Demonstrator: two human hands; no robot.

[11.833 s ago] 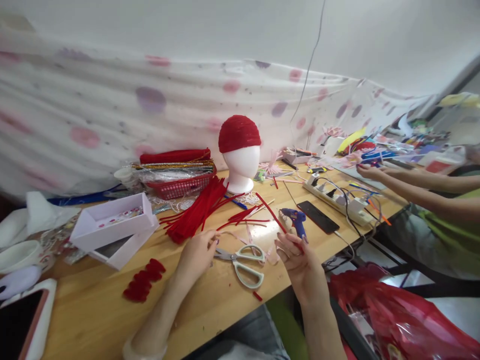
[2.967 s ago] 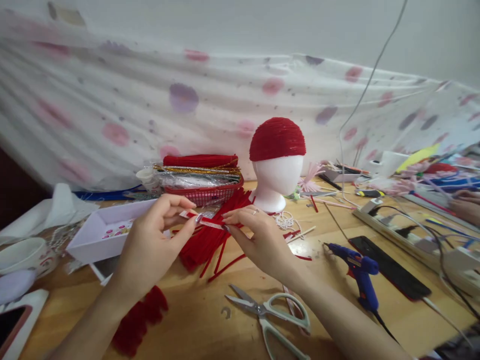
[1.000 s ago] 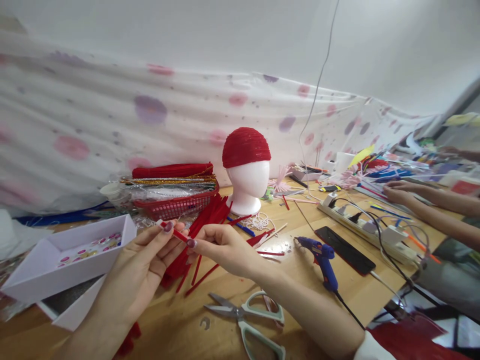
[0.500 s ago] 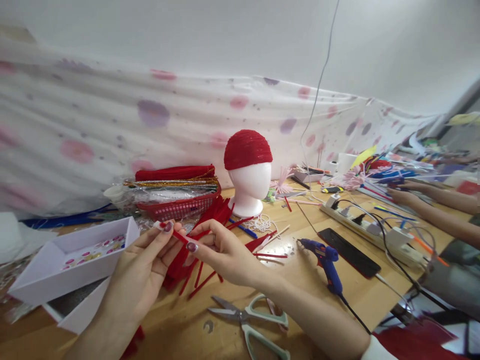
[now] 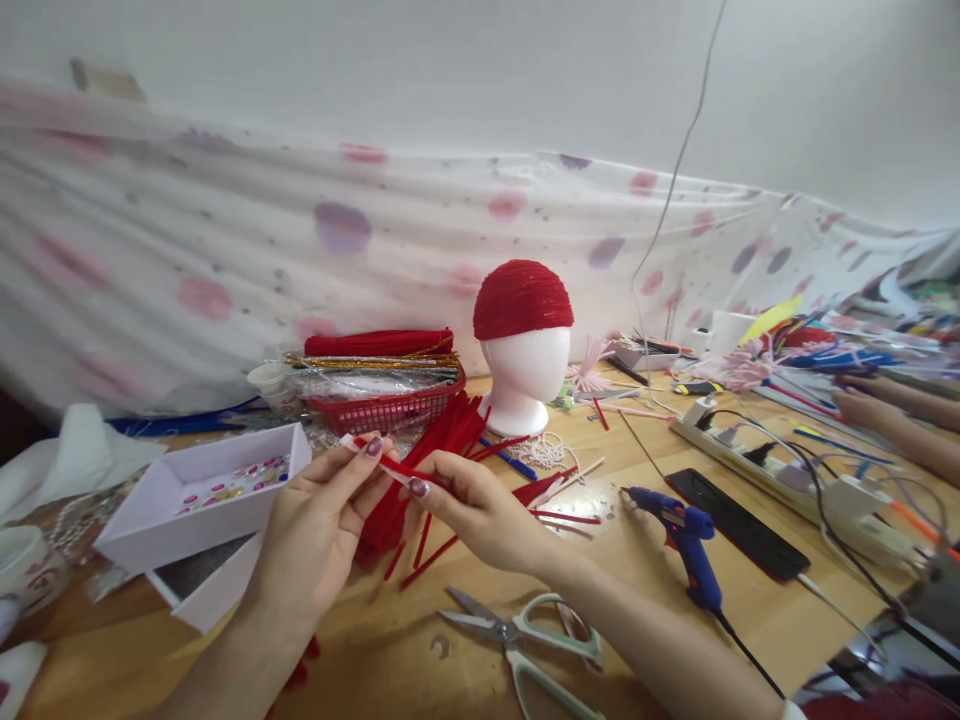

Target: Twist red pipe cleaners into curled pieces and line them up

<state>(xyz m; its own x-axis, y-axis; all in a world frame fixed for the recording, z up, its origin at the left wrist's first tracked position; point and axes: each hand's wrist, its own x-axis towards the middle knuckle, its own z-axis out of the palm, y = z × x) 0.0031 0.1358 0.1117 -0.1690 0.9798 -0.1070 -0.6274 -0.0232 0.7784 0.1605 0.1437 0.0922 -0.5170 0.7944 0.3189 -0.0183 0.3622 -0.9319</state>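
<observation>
A thin red-and-white strip (image 5: 395,468) stretches between my hands above the table; its exact kind is unclear. My left hand (image 5: 322,520) pinches one end between thumb and fingers, and a white tip pokes out past them. The other end is in the thumb-and-finger pinch of my right hand (image 5: 472,510). Behind and below them lies a bundle of red pipe cleaners (image 5: 446,440), partly covered by the hands. Farther back stands a white foam head (image 5: 525,375) wearing a red ribbed cap (image 5: 523,302).
Open scissors (image 5: 504,630) lie in front, with a blue glue gun (image 5: 686,535) and black phone (image 5: 739,522) to the right. A white box of gems (image 5: 202,510) and red basket (image 5: 390,412) stand left. Beyond a power strip (image 5: 795,490), another person's hands (image 5: 870,400) work.
The view has turned slightly left, so everything sits farther right. More of the strip's white side shows between my hands. Both hands keep their pinch on it.
</observation>
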